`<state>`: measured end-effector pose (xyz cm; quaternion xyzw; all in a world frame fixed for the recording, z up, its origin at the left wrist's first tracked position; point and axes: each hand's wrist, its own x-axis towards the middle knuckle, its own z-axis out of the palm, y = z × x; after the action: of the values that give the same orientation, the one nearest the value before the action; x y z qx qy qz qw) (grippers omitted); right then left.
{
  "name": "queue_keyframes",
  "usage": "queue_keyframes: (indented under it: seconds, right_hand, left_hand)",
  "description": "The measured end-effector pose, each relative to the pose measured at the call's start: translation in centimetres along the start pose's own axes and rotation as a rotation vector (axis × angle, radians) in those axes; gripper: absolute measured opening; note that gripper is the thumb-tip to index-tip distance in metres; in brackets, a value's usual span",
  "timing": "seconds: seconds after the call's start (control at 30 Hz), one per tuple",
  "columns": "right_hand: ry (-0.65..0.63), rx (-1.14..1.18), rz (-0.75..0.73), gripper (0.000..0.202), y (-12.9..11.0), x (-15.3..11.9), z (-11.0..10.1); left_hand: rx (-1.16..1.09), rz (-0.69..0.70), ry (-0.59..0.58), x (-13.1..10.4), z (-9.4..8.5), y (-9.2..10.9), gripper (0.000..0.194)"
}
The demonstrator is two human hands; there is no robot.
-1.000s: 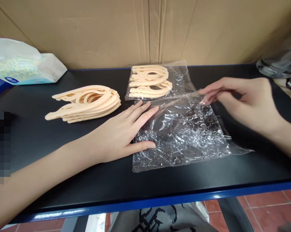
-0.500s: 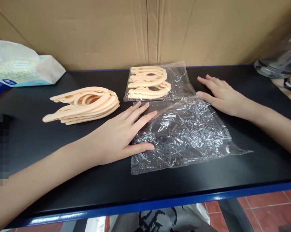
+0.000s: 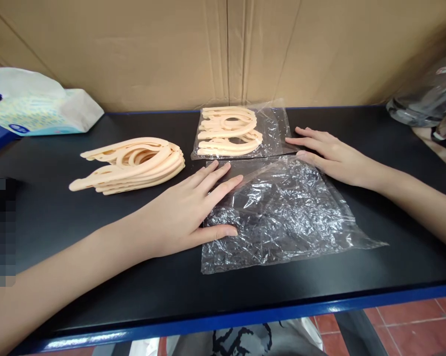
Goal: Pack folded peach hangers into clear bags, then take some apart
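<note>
My left hand (image 3: 193,207) lies flat and open, its fingers spread over the left edge of a crinkled clear plastic bag (image 3: 278,217) that looks flat. At that bag's upper right corner, my right hand (image 3: 330,155) rests open, thumb on the plastic and fingers stretched toward the left. Behind the flat bag is a second clear bag (image 3: 274,126) holding peach-coloured folding hangers (image 3: 228,131). To the left of it, a stack of similar peach folding hangers (image 3: 134,165) lies loose on the table.
The black table (image 3: 134,296) has a blue front edge. A tissue pack (image 3: 48,109) stands at the back left, and a clear plastic container (image 3: 423,99) at the back right. Brown cardboard (image 3: 152,54) rises behind the table.
My right hand has shifted left, its fingers now lower and closer to the bagged hangers. The left hand keeps its place on the flat bag. The view has tilted slightly.
</note>
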<state>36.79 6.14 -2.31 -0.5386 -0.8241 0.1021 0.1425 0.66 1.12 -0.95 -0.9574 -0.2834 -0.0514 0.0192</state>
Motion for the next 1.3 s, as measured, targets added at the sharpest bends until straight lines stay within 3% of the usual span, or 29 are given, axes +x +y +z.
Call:
queue_keyframes:
  seconds: [0.17, 0.27, 0.57, 1.03, 1.17, 1.3]
  right_hand:
    - [0.056, 0.059, -0.026, 0.071, 0.0, -0.1, -0.1]
    - [0.006, 0.041, -0.04, 0.065, -0.1, -0.1, -0.1]
    - [0.024, 0.052, -0.074, 0.054, -0.7, -0.4, 0.1]
    - [0.043, 0.133, -0.098, 0.048, -1.6, -0.8, -0.6]
    - [0.064, 0.13, -0.128, 0.046, -1.9, -0.8, -0.8]
    - [0.103, 0.146, -0.153, 0.045, -1.9, -0.9, -0.9]
  left_hand:
    - [0.033, 0.016, -0.048, 0.3, -0.8, 0.4, 0.085]
    - [0.071, 0.032, -0.029, 0.3, -0.9, 0.7, 0.084]
    - [0.087, 0.05, 0.019, 0.0, -0.6, 0.8, 0.084]
    - [-0.016, -0.029, 0.085, -0.3, -0.6, 0.8, 0.088]
    - [-0.092, -0.073, 0.099, 0.0, -2.4, 0.4, 0.068]
    - [-0.097, -0.107, 0.079, -0.4, -5.8, -1.0, 0.056]
